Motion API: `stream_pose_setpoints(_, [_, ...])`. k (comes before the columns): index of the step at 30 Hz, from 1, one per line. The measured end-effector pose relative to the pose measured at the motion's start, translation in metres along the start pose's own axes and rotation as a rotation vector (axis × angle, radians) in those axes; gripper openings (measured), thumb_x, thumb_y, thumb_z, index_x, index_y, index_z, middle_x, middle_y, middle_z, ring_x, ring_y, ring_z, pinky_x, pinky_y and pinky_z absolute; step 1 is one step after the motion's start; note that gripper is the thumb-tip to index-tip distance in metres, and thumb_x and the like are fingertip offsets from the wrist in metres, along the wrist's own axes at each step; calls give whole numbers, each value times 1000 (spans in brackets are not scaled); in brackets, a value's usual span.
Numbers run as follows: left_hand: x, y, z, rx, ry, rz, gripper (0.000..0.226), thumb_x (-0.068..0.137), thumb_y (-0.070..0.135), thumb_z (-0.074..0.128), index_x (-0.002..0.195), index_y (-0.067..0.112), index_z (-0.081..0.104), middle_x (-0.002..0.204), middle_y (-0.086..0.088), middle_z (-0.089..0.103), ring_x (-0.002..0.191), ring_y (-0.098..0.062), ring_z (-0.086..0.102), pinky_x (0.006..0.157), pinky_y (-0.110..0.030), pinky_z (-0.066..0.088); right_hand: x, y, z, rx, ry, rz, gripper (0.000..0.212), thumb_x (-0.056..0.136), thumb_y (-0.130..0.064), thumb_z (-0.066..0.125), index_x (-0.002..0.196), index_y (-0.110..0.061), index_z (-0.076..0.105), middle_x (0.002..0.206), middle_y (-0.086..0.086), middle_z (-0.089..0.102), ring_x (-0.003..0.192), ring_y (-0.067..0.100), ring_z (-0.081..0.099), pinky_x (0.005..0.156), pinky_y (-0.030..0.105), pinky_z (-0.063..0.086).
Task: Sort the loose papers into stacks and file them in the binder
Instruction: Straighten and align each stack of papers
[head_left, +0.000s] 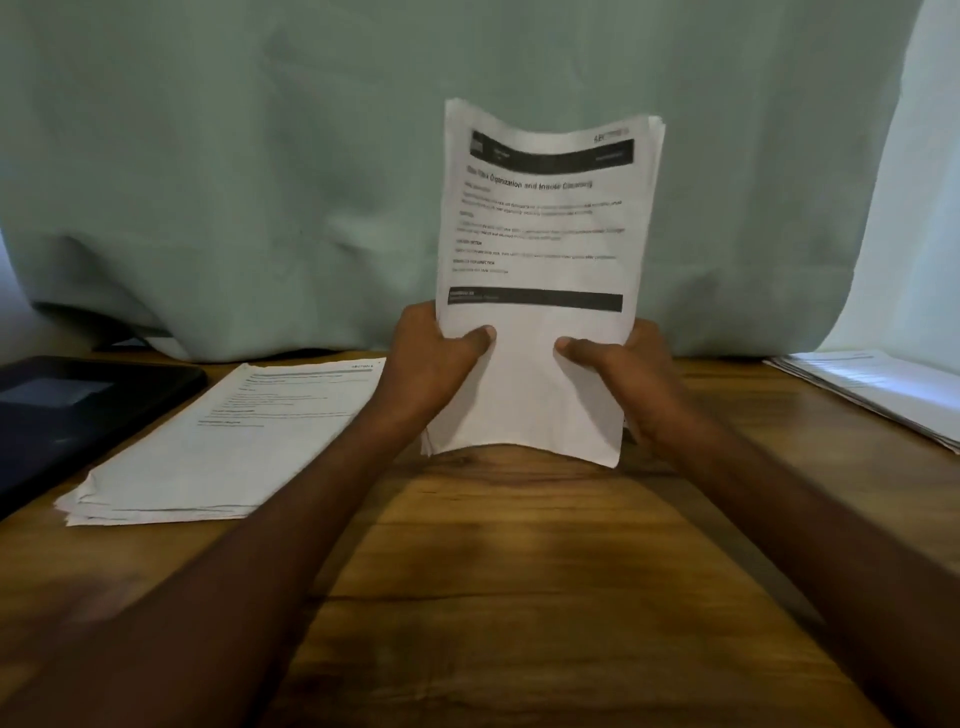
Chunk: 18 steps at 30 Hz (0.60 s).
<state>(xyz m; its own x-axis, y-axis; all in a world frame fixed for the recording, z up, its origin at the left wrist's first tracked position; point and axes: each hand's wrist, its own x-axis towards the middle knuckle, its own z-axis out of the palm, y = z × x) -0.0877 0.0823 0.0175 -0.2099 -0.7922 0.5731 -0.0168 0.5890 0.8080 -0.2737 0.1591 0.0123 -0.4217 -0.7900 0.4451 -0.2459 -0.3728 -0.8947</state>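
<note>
A sheaf of printed sheets (540, 270) is standing upright on its bottom edge on the wooden table (519, 571), the thin white paper bowing a little so the top edge is curving, with black bands across the front page above and below lines of blurred text. The tabletop is showing warm brown grain with darker streaks, and behind it a pale green cloth (234, 156) is hanging in soft folds as a backdrop. To the left a flat stack of papers (218, 447) is lying slightly fanned at its corners, just beside a dark binder (67, 410) with a smooth cover at the table's left edge; another stack (883, 395) is lying at the far right. The left hand (431, 358) and the right hand (628, 379) are gripping the sheaf's lower sides, thumbs pressing on the front page and fingers curling behind, both forearms reaching forward over the table.
</note>
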Motion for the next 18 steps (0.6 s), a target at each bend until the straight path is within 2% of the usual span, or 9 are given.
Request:
stream_pose_setpoints(3, [2, 3, 2, -100, 53, -1, 28, 92, 26, 75, 118, 27, 66, 108, 12, 69, 98, -7, 68, 82, -24, 57, 3, -5, 0, 20, 38, -52, 28, 93, -24, 73, 118, -31, 62, 110, -8, 72, 98, 13, 69, 81, 31, 57])
stream_pose_setpoints(6, [-7, -10, 10, -53, 44, -77, 39, 94, 33, 72, 130, 20, 62, 114, 6, 68, 105, -16, 67, 85, -31, 57, -1, 3, 5, -10, 14, 6, 23, 95, -25, 71, 114, -31, 59, 97, -16, 65, 90, 7, 64, 74, 26, 53])
stream_pose_setpoints(8, [-12, -17, 14, -34, 64, -97, 43, 96, 35, 69, 134, 18, 57, 112, 6, 65, 104, -16, 65, 75, -23, 53, -4, 10, 7, -33, 15, 29, 26, 96, -25, 69, 117, -31, 56, 93, -19, 60, 85, 2, 58, 65, 20, 47])
stream_pose_setpoints(10, [-13, -17, 14, -55, 98, -73, 36, 97, 34, 68, 128, 19, 57, 103, 10, 64, 93, -9, 65, 68, -17, 53, -4, 10, 7, -28, 55, 6, 26, 96, -24, 69, 118, -31, 57, 94, -19, 61, 84, -1, 59, 61, 14, 47])
stream_pose_setpoints(12, [-12, -18, 16, -33, 91, -77, 35, 99, 33, 66, 130, 19, 56, 98, 15, 59, 85, -3, 61, 66, -14, 52, -1, 13, 5, -49, 50, 8, 33, 95, -25, 71, 126, -25, 59, 102, -12, 65, 93, 6, 63, 71, 17, 51])
stream_pose_setpoints(14, [-16, -21, 19, 30, 51, -156, 43, 101, 35, 62, 136, 15, 51, 107, 8, 56, 90, -7, 55, 63, -14, 44, -1, 17, 6, -84, 30, 72, 47, 94, -29, 72, 137, -19, 55, 113, -5, 63, 105, 18, 62, 80, 28, 51])
stream_pose_setpoints(16, [-16, -23, 16, 44, 30, -201, 48, 99, 37, 64, 138, 13, 50, 116, 3, 57, 99, -13, 55, 73, -22, 48, 1, 20, 4, -54, 28, 110, 48, 93, -25, 74, 136, -16, 57, 113, -4, 65, 107, 20, 63, 82, 31, 52])
stream_pose_setpoints(18, [-11, -17, 8, 4, 1, -212, 51, 93, 39, 73, 134, 13, 57, 116, 5, 65, 102, -16, 65, 86, -32, 56, 5, 14, -1, -27, 15, 137, 42, 89, -19, 77, 128, -15, 63, 111, -1, 71, 104, 22, 68, 93, 40, 56])
